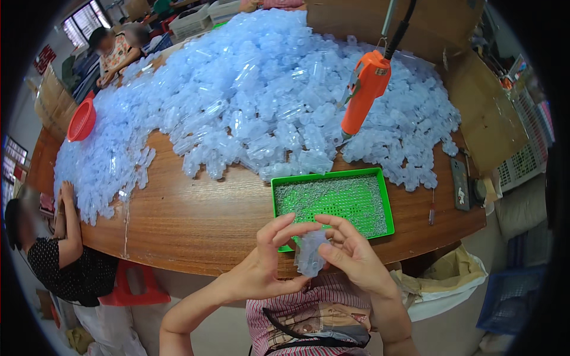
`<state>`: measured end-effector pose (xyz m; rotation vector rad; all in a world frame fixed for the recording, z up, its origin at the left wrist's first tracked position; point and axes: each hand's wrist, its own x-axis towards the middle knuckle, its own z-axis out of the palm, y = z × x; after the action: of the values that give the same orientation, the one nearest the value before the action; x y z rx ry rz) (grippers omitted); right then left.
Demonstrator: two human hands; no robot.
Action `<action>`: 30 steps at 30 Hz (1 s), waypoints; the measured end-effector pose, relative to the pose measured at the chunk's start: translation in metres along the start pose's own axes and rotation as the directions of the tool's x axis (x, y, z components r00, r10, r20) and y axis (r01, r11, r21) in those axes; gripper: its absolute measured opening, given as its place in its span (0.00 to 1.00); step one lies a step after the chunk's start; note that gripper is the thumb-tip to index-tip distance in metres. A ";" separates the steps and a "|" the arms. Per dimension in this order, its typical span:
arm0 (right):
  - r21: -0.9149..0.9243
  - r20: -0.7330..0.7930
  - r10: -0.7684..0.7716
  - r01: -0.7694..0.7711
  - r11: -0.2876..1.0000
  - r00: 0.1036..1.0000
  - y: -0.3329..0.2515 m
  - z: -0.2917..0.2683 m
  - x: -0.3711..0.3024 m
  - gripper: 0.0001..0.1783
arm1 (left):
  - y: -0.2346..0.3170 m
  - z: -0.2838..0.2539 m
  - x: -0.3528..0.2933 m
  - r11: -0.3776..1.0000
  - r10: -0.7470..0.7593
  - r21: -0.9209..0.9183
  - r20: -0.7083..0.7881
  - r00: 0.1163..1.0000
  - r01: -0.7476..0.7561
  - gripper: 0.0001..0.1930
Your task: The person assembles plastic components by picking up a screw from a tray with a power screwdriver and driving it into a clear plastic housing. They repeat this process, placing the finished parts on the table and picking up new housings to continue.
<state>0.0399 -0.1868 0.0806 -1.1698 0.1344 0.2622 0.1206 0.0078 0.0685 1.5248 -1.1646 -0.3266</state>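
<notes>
In the head view, both of my hands work close together at 6 o'clock, around one clear plastic piece [309, 256] held up in front of the apron [338, 317]. My left hand [270, 255] curves into a wide C, thumb at the piece's lower end and fingertips at its upper end. My right hand [353, 255] pinches the piece more tightly, thumb against its side, the other fingers bent behind it.

Taking the held piece as the clock's hub, the green tray [389, 204] sits on the wooden table [202, 199] at 1 o'clock, with small grey metal parts [297, 199] strewn over its floor. Farther out at 1, an orange powered screwdriver [365, 92] hangs tip down. A large heap of similar pale-blue-looking clear pieces [249, 89] spreads from 9 round to 1. I see a red basket [82, 120] at 10, a dark flat device [460, 184] at 2, and a person in a dotted black top [77, 270] seated at 9.
</notes>
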 end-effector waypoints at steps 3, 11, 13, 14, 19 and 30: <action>0.035 -0.095 -0.019 0.023 0.999 0.995 0.013 0.006 -0.008 0.36 | -0.001 0.004 0.003 0.975 0.019 0.222 -0.104 0.994 0.005 0.51; 0.155 -0.118 -0.152 0.169 0.973 0.981 0.033 0.007 -0.002 0.27 | 0.002 0.020 0.010 0.855 -0.035 0.506 -0.168 0.985 0.117 0.50; 0.209 -0.103 -0.097 0.117 0.971 0.990 0.035 -0.002 -0.008 0.24 | -0.004 0.023 0.017 0.865 0.092 0.499 -0.261 0.961 0.053 0.48; 0.265 -0.091 -0.040 0.063 0.962 0.995 0.036 -0.006 -0.012 0.22 | 0.000 0.023 0.015 0.896 -0.023 0.423 -0.253 0.967 0.132 0.45; 0.311 -0.120 0.071 -0.030 0.950 0.990 0.037 -0.012 -0.013 0.21 | -0.009 0.017 0.011 0.903 -0.425 -0.090 -0.029 0.905 0.421 0.34; -0.121 -0.323 -0.027 -0.013 0.993 0.946 0.039 -0.005 -0.013 0.17 | -0.033 0.029 0.017 0.978 -0.204 0.049 0.008 0.979 0.204 0.28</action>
<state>0.0168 -0.1788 0.0472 -1.3288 0.4084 0.0696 0.1231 -0.0264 0.0369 1.6909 -1.0339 -0.4495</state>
